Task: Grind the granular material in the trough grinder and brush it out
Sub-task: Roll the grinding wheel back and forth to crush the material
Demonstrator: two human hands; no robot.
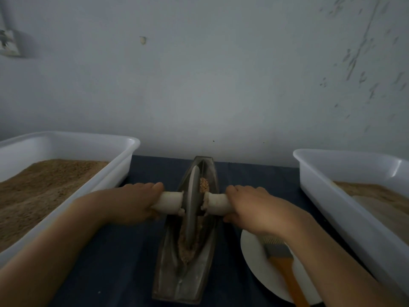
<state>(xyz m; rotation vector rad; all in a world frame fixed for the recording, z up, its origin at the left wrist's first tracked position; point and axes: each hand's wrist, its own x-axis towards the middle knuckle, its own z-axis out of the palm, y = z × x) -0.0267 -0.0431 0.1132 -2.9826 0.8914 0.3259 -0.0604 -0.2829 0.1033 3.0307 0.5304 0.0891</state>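
Grey metal forms a long, boat-shaped trough (pixel 188 282) that lies lengthwise on a dark blue cloth (pixel 124 262), running from the near edge towards a pale wall (pixel 199 74). A thin metal wheel (pixel 192 207) stands upright on its edge in the groove, about midway along. A pale axle passes through the wheel, sticking out as a handle on each side.

The left hand (pixel 135 202) curls round the left handle (pixel 170 203), fingers over the top and thumb underneath. The right hand (pixel 250 207) grips the right handle (pixel 218 203) the same way. Both forearms reach in from the bottom corners.

Tan grain (pixel 188 244) lies in the groove, most of it on the near side of the wheel, with a small clump just beyond the wheel on its right.

A white tub (pixel 124 151) sits to the left of the trough, filled with brown granular material. A second white tub (pixel 314 173) sits to the right, holding a lower layer of similar material. Between the trough and the right tub, close to the viewer, a white plate (pixel 254 258) carries a brush (pixel 281 260) with pale bristles and an orange handle, partly hidden under the right forearm.
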